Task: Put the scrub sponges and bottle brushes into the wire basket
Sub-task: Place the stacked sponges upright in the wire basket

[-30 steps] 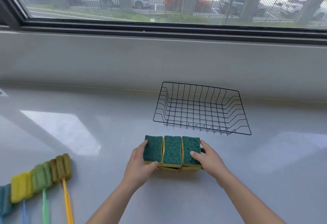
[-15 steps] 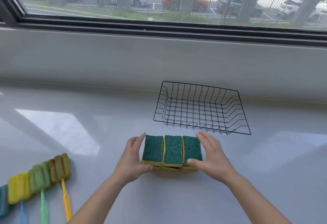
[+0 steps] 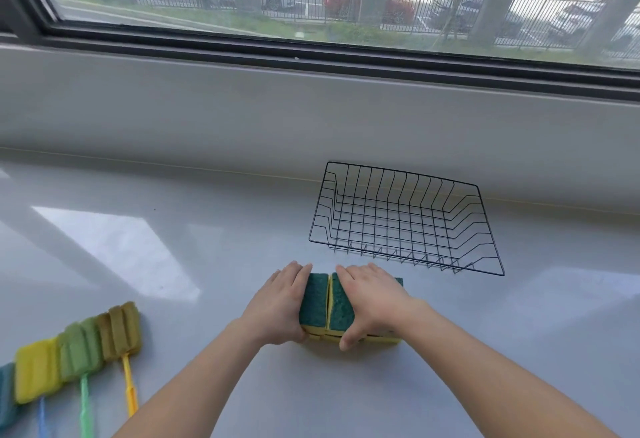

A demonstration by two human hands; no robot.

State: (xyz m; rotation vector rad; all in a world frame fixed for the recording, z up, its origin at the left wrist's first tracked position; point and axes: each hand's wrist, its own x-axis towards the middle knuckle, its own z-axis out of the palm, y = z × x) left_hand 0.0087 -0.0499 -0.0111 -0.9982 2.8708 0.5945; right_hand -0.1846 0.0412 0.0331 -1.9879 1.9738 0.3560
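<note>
Just in front of the wire basket (image 3: 405,219), on the near side of its low front rim, a block of scrub sponges (image 3: 325,306) sits on the pale counter (image 3: 207,264), and both of the person's hands are on it. The left hand (image 3: 278,306) presses flat against the block's left side; the right hand (image 3: 372,302) lies over its right part with the thumb hooked down the near face. Together they squeeze the sponges into one bundle, probably so that all go over the rim in a single lift. The sponges have dark green scouring tops on yellow foam and stand side by side, touching. The basket, black and open-meshed, holds nothing yet. Well to its left, near the counter's front edge, the bottle brushes (image 3: 76,351) lie in a row, foam heads touching, untouched.
</note>
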